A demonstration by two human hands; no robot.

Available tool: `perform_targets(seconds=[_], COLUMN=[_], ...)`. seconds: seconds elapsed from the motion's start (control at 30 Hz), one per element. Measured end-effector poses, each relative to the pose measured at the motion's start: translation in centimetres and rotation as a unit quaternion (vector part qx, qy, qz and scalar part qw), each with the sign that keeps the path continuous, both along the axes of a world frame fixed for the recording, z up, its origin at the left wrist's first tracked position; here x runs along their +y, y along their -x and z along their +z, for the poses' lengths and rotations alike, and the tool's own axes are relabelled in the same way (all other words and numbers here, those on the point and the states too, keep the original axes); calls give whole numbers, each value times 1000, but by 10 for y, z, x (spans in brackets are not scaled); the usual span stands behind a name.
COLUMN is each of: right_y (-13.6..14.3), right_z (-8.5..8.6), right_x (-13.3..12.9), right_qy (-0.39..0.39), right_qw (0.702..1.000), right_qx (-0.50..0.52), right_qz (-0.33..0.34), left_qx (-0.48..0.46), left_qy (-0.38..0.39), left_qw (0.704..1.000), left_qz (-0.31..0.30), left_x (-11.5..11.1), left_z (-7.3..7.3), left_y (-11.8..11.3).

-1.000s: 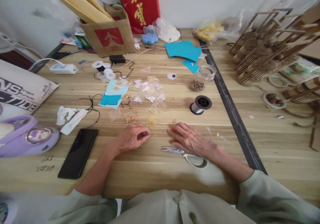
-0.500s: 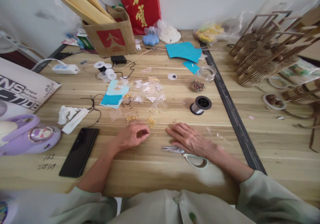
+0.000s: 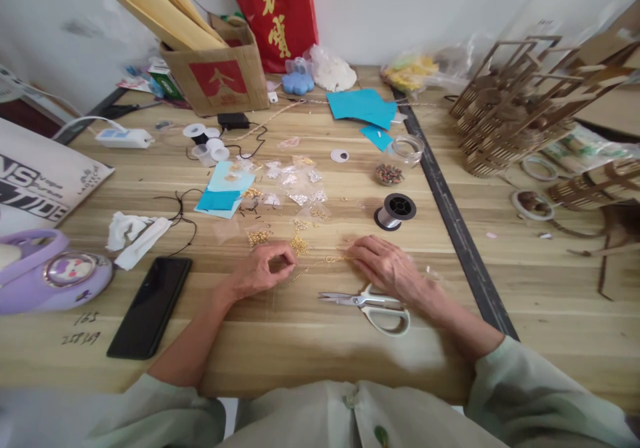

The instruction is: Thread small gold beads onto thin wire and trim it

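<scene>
A thin gold chain (image 3: 313, 267) with a small ring lies across the wooden table between my hands. My right hand (image 3: 383, 265) is closed with its fingertips on the chain's right end. To the left, my left hand (image 3: 263, 268) has thumb and forefinger pinched together near the chain's other end; what they hold is too small to make out. Gold beads (image 3: 299, 245) lie in a small pile just beyond my left fingertips, with more in a bag (image 3: 259, 237). White-handled scissors (image 3: 385, 311) rest below my right hand, blades pointing left.
Beyond my right hand stands a wire spool (image 3: 395, 212), with a bead dish (image 3: 389, 173) behind it. A black phone (image 3: 150, 308) lies left of my left forearm. Small bags of findings (image 3: 300, 180) and blue sheets (image 3: 220, 200) lie farther back.
My right hand has moved right and slightly up, drawing the chain's end along, and more of the scissors' handles shows. The whole view has shifted a little. My left hand keeps its pinch.
</scene>
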State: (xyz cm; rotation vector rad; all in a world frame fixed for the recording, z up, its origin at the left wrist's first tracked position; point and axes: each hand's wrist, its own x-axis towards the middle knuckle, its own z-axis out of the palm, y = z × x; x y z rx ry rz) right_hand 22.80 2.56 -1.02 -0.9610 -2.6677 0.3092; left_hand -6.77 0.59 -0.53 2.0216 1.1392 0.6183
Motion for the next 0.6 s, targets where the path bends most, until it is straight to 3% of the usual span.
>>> perform_targets(seconds=[0.6], right_y=[4], right_z=[-9], right_x=[1], right_qy=[-12], right_qw=[1000], right_qx=[-15], right_qz=[3], left_qx=[-69], left_qy=[19], left_qw=[997], left_qz=[36], left_x=[1], left_z=[-4], left_y=[-3])
